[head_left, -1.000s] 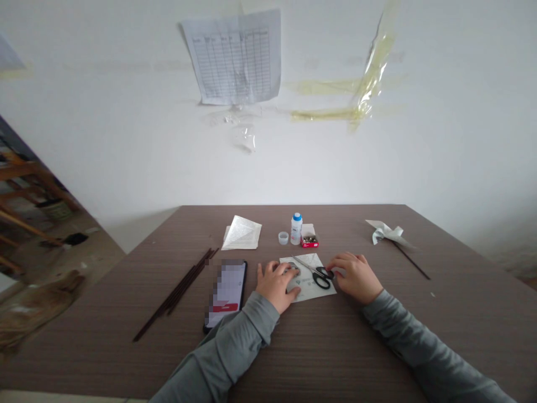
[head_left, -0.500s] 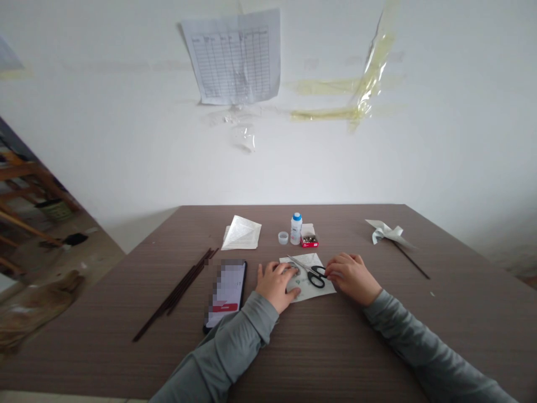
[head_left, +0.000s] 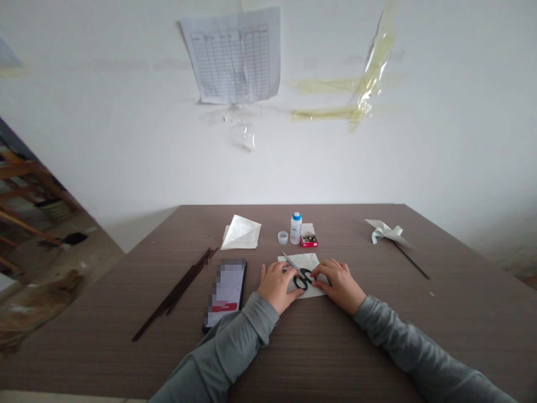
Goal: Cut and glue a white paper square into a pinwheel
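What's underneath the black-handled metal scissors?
Under the black-handled metal scissors is a white paper sheet, with print near its far edge. Whatever the scissors, left hand and right hand cover can't be seen.

A white paper sheet printed with a grid table (head_left: 232, 61) is stuck to the white wall (head_left: 268, 173), with strips of glossy yellowish tape (head_left: 325, 114) to its right. A black-edged smartphone (head_left: 229, 288) lies on the brown wood-grain tabletop (head_left: 310, 358); brown wooden furniture (head_left: 19, 168) and a round tub (head_left: 54, 209) stand beyond the tabletop's left edge.
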`<state>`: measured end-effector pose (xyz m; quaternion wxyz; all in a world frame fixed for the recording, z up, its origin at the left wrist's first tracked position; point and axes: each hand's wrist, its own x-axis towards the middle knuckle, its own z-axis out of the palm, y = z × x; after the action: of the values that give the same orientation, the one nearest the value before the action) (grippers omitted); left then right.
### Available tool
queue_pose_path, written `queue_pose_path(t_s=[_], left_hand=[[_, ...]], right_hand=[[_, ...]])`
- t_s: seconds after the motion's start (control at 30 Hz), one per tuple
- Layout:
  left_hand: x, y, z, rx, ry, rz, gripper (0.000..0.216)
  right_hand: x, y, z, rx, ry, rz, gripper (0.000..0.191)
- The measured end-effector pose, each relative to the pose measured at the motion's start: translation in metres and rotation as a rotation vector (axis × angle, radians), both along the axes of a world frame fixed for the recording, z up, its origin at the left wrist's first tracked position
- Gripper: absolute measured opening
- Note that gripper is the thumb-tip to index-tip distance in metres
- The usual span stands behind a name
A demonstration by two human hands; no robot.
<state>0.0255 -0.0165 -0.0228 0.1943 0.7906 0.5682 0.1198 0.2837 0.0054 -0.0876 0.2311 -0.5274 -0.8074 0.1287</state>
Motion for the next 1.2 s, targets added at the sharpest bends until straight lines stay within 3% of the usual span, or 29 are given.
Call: queue_pose_path(t_s=[0.27,0.47,0.8,0.97,1.2], left_hand=[[0.01,-0.005,-0.014,0.067,-0.075,0.009,0.017],[0.011,-0.004,-0.01,0.078,-0.009,0.006,0.014],[-0.002,-0.003,0.012,0.014,0.122,0.068,0.021],[-0.015,0.004,0.005,0.045,0.135,0.069,0.025],[-0.034,0.02,-0.008,0.119,0.129,0.175,0.031]], right_hand=[[0.006,0.0,0.007,-0.042,-0.021,-0.046,0.048],[0.009,-0.003,0.015,-0.125,-0.031,-0.028,0.047],[0.01,-0.004,0.023,-0.183,-0.056,-0.028,0.05],[0.011,-0.005,0.026,-0.197,-0.049,-0.018,0.053],[0.014,-0.005,0.025,-0.191,-0.05,-0.003,0.053]])
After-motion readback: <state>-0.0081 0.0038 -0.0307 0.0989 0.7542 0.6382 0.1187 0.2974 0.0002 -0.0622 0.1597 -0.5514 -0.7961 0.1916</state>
